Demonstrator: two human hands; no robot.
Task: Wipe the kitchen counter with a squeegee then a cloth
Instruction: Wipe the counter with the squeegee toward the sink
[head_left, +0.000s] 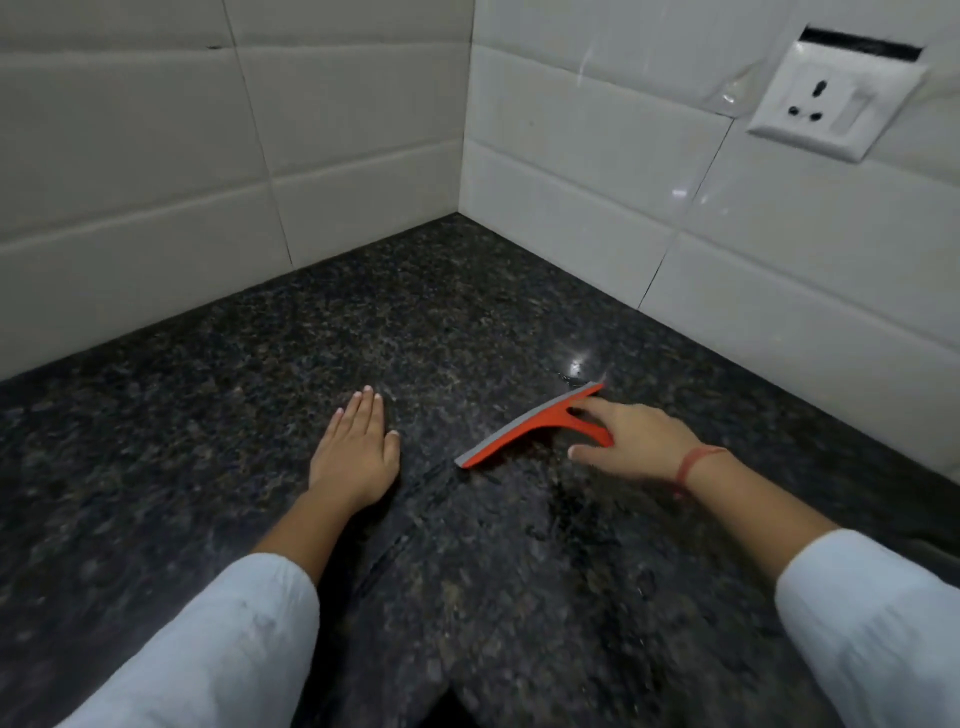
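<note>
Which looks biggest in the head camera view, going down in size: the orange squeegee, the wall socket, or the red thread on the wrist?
1. Wall socket and orange squeegee: they look about alike, and the squeegee lies nearer the camera, so I won't rank them.
2. Red wrist thread: clearly smallest.

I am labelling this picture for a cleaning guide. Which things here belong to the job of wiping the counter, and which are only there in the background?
Belongs to the job:
- orange squeegee, its handle at the right hand
- dark granite counter
- left hand, flat on the counter

Only there:
- wall socket
- white wall tiles
- red thread on the right wrist

No cloth is in view.
</note>
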